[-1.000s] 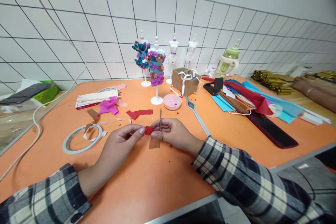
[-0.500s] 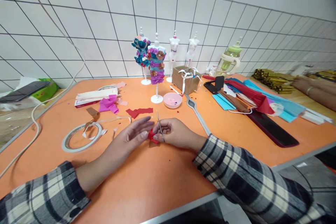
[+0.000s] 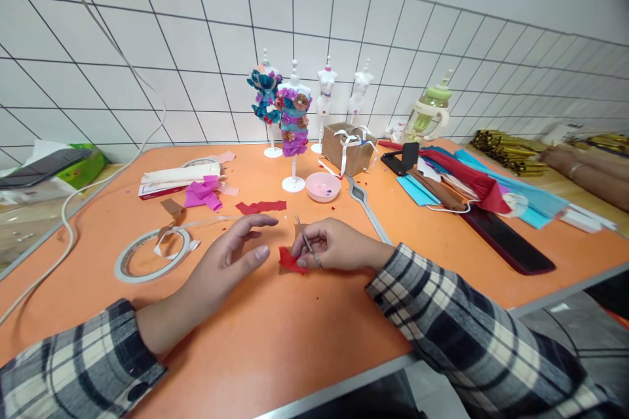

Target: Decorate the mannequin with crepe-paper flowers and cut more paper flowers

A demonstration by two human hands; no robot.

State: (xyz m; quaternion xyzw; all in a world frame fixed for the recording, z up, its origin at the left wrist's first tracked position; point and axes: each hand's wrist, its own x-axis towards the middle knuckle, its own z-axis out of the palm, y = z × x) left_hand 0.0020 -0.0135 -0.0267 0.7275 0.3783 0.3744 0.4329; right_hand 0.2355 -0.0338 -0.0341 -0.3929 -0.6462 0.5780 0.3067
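We see both of our arms in a long-sleeved checked flannel shirt. The left sleeve (image 3: 73,366) and the right sleeve (image 3: 472,334) are woven in broad dark navy-to-black bands crossed with grey and cream squares and thin pale lines. Each sleeve ends in a cuff of the same cloth, and on the left cuff we make out a small dark oval, a button or a buttonhole, we cannot tell which. Beyond the cuffs our left hand (image 3: 223,262) and right hand (image 3: 339,245) are bare.
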